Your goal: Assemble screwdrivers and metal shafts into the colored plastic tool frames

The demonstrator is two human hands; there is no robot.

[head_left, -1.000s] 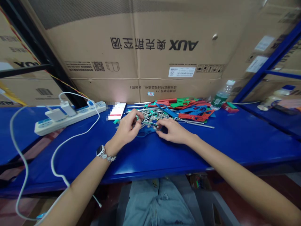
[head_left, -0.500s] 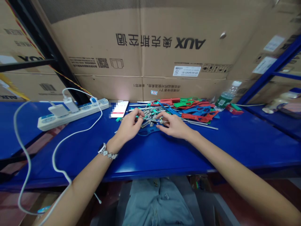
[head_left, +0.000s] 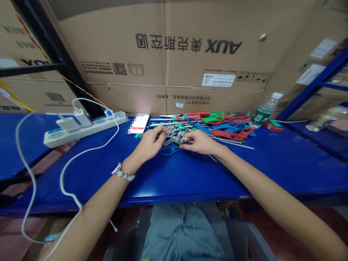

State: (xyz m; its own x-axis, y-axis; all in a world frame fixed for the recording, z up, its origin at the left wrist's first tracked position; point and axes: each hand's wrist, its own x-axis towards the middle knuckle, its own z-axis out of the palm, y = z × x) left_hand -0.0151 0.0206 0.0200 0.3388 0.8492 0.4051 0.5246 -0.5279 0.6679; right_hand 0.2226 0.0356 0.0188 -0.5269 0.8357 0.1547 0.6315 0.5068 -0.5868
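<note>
My left hand [head_left: 154, 142] is closed in a pinch at the left end of a slim metal rod-like piece [head_left: 172, 137]. My right hand [head_left: 200, 142] has its fingers pressed together around the same piece near a small dark part. A thin shaft [head_left: 213, 158] sticks out below my right wrist, seemingly in line with it. Exactly what tool this is stays too small to tell. Under and behind both hands lies a heap of small metal pieces [head_left: 178, 127]. Just below the fingers, a blue scissor-like handle [head_left: 170, 150] rests on the blue table [head_left: 174, 181].
Red, green and blue scissor-like tools [head_left: 228, 127] are piled right of the heap, with long metal rods [head_left: 239, 144] beside them. A bottle [head_left: 265, 112] and a red box [head_left: 273, 125] stand farther right. Leftward are a phone [head_left: 140, 122], a power strip [head_left: 89, 128] and white cables [head_left: 89, 149].
My right hand's fingers have drawn closer together, and a thin shaft now shows beneath the right wrist. A dark part appears between the hands. The left hand has barely moved.
</note>
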